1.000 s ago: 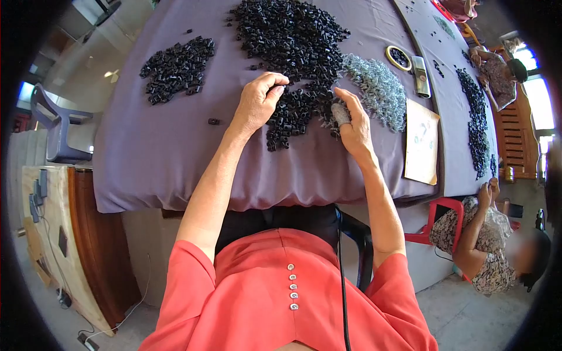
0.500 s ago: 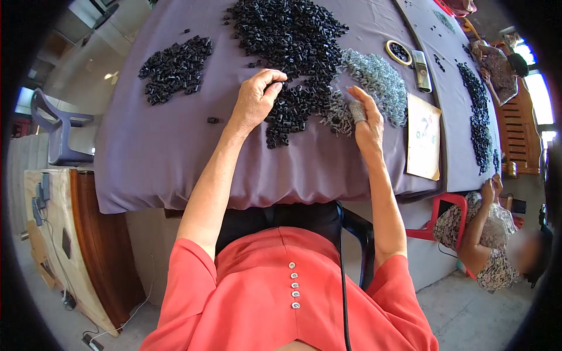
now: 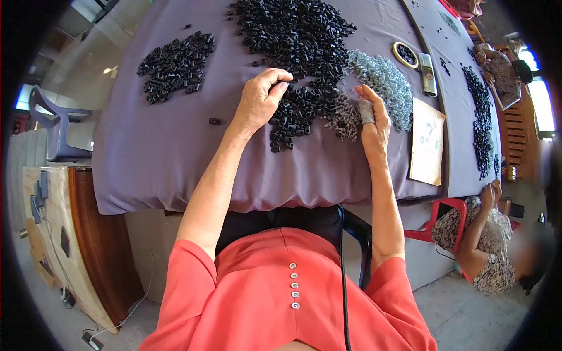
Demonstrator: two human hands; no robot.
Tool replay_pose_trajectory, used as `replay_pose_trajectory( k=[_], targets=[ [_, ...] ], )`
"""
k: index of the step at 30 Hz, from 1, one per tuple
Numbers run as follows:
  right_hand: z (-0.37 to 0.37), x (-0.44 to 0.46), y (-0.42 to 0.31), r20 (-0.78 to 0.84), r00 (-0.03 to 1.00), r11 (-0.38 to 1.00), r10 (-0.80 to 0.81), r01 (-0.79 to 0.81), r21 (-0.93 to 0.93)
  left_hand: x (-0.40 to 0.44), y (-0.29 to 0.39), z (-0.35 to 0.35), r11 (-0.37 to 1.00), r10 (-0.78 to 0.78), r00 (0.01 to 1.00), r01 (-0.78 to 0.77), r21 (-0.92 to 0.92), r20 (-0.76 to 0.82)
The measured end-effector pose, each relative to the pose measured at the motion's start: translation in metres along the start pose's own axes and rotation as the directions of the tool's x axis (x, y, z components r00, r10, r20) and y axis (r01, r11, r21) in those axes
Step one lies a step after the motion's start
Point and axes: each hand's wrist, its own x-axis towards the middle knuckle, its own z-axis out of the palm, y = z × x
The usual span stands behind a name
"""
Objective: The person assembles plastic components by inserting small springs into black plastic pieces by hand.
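My left hand (image 3: 261, 100) is closed at the near side of a large heap of small black cylindrical parts (image 3: 295, 38). Its thumb and forefinger bend towards each other, and whatever sits between them cannot be told from the dark pieces behind. My right hand (image 3: 376, 124) holds its fingers apart beside a pile of small metal springs (image 3: 386, 85), with grey wrapping (image 3: 366, 111) round one digit. A looser cluster of springs (image 3: 344, 119) lies just left of that hand, touching the black heap.
A smaller black pile (image 3: 177, 67) and a lone black piece (image 3: 215, 121) lie leftward on the purple cloth (image 3: 158, 158). Rightward are a tape roll (image 3: 405, 54), a slim box (image 3: 428, 75) and a printed sheet (image 3: 426, 142). Another person (image 3: 489, 228) sits at the right.
The view has shifted slightly. My right hand has moved a little right and down, away from the spring cluster. My left hand stays closed by the black parts.
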Motion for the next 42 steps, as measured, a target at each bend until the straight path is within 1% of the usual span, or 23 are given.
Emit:
replay_pose_trajectory(
  k=[2,7,9,12,16,17,20,24,25,26,27,29,33,35,38,41,42],
  targets=[
    [-0.001,-0.001,0.008,-0.04,0.999,0.999,-0.018,0.019,0.032,-0.001,0.0,0.0,1.0,-0.011,1.0,0.011,-0.012,0.0],
    [-0.001,-0.003,0.012,-0.068,0.998,1.0,-0.011,0.012,0.009,-0.001,-0.001,0.0,0.998,-0.046,0.999,0.046,-0.034,0.013],
    [0.0,-0.002,0.011,-0.079,0.996,1.0,-0.027,0.028,0.008,0.0,-0.003,0.001,1.0,-0.012,1.0,0.013,-0.017,0.003],
    [0.003,-0.005,-0.001,-0.06,0.998,0.995,-0.03,0.024,-0.101,0.0,-0.001,0.002,1.0,-0.002,1.0,0.001,-0.032,-0.02],
    [0.006,-0.007,0.007,-0.054,0.994,0.979,-0.093,0.082,-0.184,-0.001,0.003,0.001,0.999,-0.022,0.999,0.021,-0.025,-0.025],
    [0.008,-0.006,0.006,-0.076,0.98,0.957,-0.182,0.159,-0.241,-0.001,0.004,0.002,1.0,0.008,0.999,-0.009,-0.03,-0.043],
    [0.008,-0.007,0.002,-0.057,0.939,0.883,-0.34,0.298,-0.363,-0.003,0.005,0.001,0.999,-0.052,0.998,0.052,-0.004,-0.033],
    [0.01,-0.008,0.002,-0.077,0.926,0.866,-0.371,0.315,-0.388,-0.001,-0.002,0.004,0.998,0.063,0.994,-0.064,-0.009,-0.088],
    [0.01,-0.008,0.005,-0.079,0.924,0.864,-0.374,0.316,-0.393,0.0,-0.003,0.004,0.999,0.036,0.997,-0.036,-0.004,-0.075],
    [0.01,-0.008,0.007,-0.079,0.922,0.86,-0.379,0.32,-0.397,0.001,-0.006,0.005,0.997,0.071,0.994,-0.07,0.012,-0.089],
    [0.011,-0.007,0.007,-0.088,0.907,0.843,-0.413,0.344,-0.414,0.002,-0.007,0.005,0.999,0.035,0.996,-0.036,-0.002,-0.081],
    [0.01,-0.008,0.005,-0.081,0.911,0.844,-0.404,0.336,-0.419,0.001,-0.009,0.004,0.999,-0.04,0.998,0.04,0.0,-0.055],
    [0.008,-0.008,0.004,-0.072,0.901,0.828,-0.428,0.359,-0.431,0.001,-0.008,0.005,0.999,0.009,0.997,-0.005,0.047,-0.077],
    [0.009,-0.008,0.006,-0.084,0.905,0.841,-0.416,0.348,-0.415,0.001,-0.007,0.005,0.996,0.029,0.996,-0.022,0.086,-0.086],
    [0.008,-0.009,0.008,-0.089,0.904,0.846,-0.417,0.35,-0.403,-0.002,-0.005,0.006,0.994,-0.022,0.996,0.031,0.106,-0.084],
    [0.008,-0.01,0.01,-0.105,0.899,0.844,-0.426,0.353,-0.404,-0.004,-0.005,0.007,0.992,0.063,0.992,-0.051,0.117,-0.105],
    [0.007,-0.011,0.01,-0.107,0.897,0.841,-0.429,0.354,-0.409,-0.005,-0.006,0.007,0.99,0.063,0.993,-0.05,0.13,-0.101]
  ],
)
